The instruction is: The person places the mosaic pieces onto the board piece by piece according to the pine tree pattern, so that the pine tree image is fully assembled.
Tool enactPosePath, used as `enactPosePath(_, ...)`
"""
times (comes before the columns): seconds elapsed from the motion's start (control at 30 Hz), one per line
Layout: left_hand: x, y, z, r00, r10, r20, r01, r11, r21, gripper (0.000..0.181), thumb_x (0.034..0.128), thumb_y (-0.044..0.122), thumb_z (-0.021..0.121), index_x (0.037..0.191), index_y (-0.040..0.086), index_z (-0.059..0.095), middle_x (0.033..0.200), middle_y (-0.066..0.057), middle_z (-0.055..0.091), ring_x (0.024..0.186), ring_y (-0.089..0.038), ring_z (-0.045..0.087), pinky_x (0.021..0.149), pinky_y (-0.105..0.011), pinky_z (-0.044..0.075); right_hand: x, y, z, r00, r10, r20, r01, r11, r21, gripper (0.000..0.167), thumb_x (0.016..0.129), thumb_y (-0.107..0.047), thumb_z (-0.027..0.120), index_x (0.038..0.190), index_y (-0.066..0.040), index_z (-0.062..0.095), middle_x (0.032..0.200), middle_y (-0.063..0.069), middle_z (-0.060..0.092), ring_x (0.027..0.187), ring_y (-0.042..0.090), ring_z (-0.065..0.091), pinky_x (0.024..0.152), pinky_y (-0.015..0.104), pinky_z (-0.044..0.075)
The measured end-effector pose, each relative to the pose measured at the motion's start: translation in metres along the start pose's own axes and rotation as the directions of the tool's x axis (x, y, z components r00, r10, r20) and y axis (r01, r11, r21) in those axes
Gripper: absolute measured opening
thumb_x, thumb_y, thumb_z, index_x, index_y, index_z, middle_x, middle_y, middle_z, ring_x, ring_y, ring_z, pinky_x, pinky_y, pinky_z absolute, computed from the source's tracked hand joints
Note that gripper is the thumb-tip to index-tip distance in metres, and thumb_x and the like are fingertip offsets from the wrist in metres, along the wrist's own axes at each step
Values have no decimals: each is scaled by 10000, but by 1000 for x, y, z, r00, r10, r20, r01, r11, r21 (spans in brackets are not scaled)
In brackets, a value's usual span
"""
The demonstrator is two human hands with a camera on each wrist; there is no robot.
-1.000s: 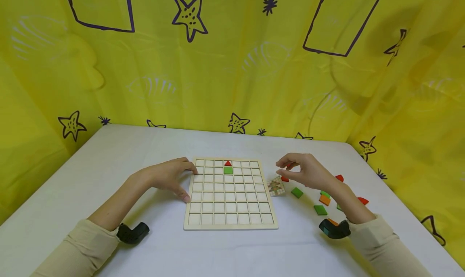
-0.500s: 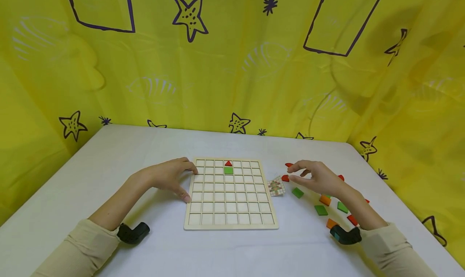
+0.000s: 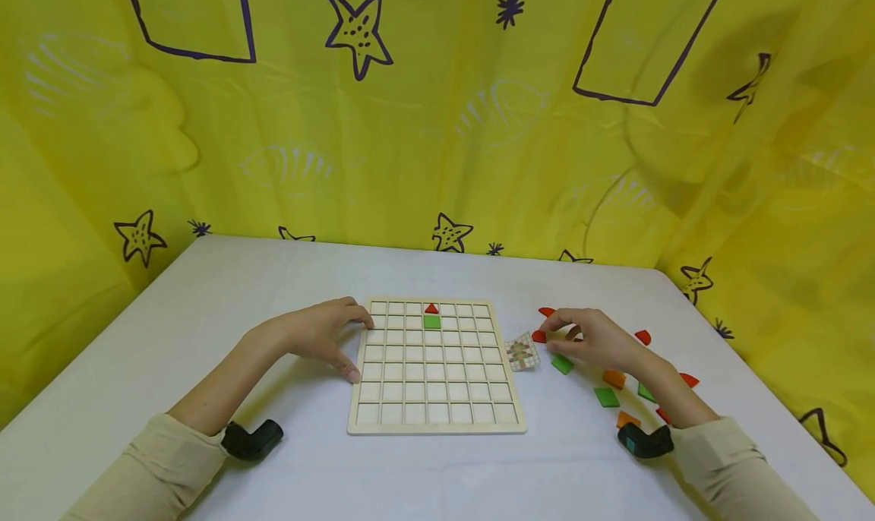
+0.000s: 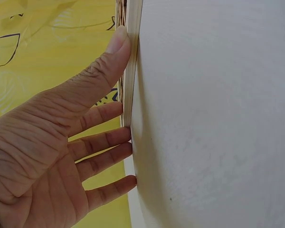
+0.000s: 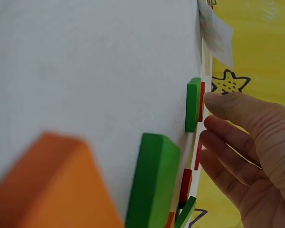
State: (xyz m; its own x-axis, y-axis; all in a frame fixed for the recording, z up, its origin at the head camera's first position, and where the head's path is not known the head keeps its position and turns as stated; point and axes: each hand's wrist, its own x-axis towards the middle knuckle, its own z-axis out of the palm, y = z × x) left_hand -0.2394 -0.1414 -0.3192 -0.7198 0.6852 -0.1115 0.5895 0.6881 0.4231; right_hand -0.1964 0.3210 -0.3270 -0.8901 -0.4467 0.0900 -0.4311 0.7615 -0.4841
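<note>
My left hand [image 3: 311, 333] rests against the left edge of the wooden grid board [image 3: 437, 428], its thumb and fingers spread; the left wrist view shows the thumb and fingertips at the board's rim [image 4: 131, 71]. In the board's top row lies a red triangle [image 3: 431, 308], with a green square [image 3: 432, 322] directly below it. To the board's right, my right hand [image 3: 595, 340] is beside a red piece [image 3: 539, 336], thumb and fingers apart with nothing visible between them. A green piece [image 3: 563, 364] lies just below that hand; the right wrist view shows a green block [image 5: 193, 104] near the thumb.
A patterned paper card [image 3: 522, 352] lies by the board's right edge. Several loose pieces are scattered around my right forearm, among them an orange one [image 3: 614, 379], a green one [image 3: 606, 397] and a red one [image 3: 642, 337]. A yellow curtain [image 3: 437, 126] stands behind the table.
My right hand first moved right, away from the board and card, then lowered slightly toward the red piece. A red piece near its fingertips came into clearer view. The left hand has stayed in place.
</note>
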Motion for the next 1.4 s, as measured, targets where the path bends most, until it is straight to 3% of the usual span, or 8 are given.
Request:
enactPosePath(0.47, 0, 1, 0, 1000, 4, 1, -4, 1000, 2, 770, 697, 450, 937, 1296, 96, 608, 1332, -103, 565, 1243, -299, 534, 1091, -510, 428, 8, 2, 3, 1000, 6, -9, -6, 999, -42, 169, 912, -95, 770, 1074, -85, 723, 1038, -6, 726, 946, 195, 620, 789, 277, 541)
enactPosePath(0.93, 1, 1, -1, 1000, 1, 7, -1, 1000, 9, 765, 704, 441, 936, 1301, 95, 605, 1340, -112, 561, 1250, -305, 530, 1099, -515, 425, 11, -1, 4, 1000, -4, -1, 4, 998, -69, 137, 896, -60, 773, 1015, -71, 707, 956, -39, 698, 900, 169, 622, 821, 301, 566)
enactPosePath(1.4, 1, -1, 0, 1000, 10, 4, -10, 1000, 11, 763, 707, 443, 934, 1301, 96, 605, 1336, -109, 560, 1251, -304, 530, 1098, -511, 425, 16, -8, -2, 990, -96, -100, 85, 990, -112, 159, 872, -28, 782, 997, -104, 720, 972, -53, 720, 890, 163, 640, 804, 332, 579)
